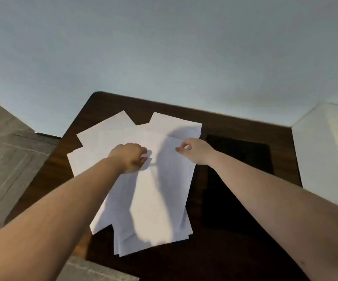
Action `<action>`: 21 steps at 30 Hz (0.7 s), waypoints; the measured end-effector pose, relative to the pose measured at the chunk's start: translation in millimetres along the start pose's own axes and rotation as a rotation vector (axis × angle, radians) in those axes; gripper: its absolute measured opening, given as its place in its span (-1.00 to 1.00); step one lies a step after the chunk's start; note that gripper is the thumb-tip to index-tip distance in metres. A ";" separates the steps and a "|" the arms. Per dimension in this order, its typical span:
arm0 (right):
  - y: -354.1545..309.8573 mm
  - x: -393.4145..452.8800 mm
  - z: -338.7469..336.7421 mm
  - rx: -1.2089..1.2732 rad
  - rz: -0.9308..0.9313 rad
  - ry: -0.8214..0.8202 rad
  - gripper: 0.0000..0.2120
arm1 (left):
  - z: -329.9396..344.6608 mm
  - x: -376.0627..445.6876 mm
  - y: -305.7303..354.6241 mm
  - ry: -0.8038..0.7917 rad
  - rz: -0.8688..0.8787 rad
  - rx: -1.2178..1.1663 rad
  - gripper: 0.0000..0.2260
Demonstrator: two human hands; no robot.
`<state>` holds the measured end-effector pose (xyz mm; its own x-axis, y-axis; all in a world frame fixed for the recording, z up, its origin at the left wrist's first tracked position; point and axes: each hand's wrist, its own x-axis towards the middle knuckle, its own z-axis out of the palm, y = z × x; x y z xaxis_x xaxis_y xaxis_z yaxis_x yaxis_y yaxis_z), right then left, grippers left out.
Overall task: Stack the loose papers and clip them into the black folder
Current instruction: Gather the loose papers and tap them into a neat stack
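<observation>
Several loose white papers (160, 199) lie fanned out and overlapping on a dark wooden table (235, 260). My left hand (130, 157) rests on the middle of the pile with its fingers curled down onto a sheet. My right hand (194, 150) is at the right edge of the top sheet, thumb and fingers pinching that edge. The black folder (239, 179) lies flat on the table just right of the papers, partly hidden under my right forearm.
A white box-like object (326, 155) stands at the table's right edge. A pale wall rises behind the table. Grey tiled floor (7, 159) shows to the left and below the table's front-left corner.
</observation>
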<state>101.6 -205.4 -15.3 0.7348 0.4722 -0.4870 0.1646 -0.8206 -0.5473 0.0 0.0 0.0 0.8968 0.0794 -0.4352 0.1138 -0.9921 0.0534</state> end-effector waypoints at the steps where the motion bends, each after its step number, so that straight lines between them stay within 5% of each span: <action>1: 1.2 1.4 8.2 -0.009 0.019 -0.036 -0.56 | 8.4 -3.8 -4.9 -0.034 -0.027 -0.010 -0.65; 9: 20.1 24.0 46.8 -0.028 0.068 -0.077 -0.54 | 69.0 -16.1 -37.0 -0.052 -0.204 -0.201 -0.78; 17: 36.5 38.4 53.0 0.016 0.273 0.092 -0.38 | 100.5 -24.6 -96.4 0.086 -1.041 -0.720 -0.09; 21: 38.3 42.5 57.4 0.132 0.288 0.125 -0.31 | 106.1 -23.4 -108.0 0.301 -1.124 -1.044 -0.03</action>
<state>101.3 -198.3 -96.0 0.8153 0.1773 -0.5513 -0.1416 -0.8620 -0.4867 -78.7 95.0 -91.0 0.1860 0.8479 -0.4965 0.8798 0.0812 0.4683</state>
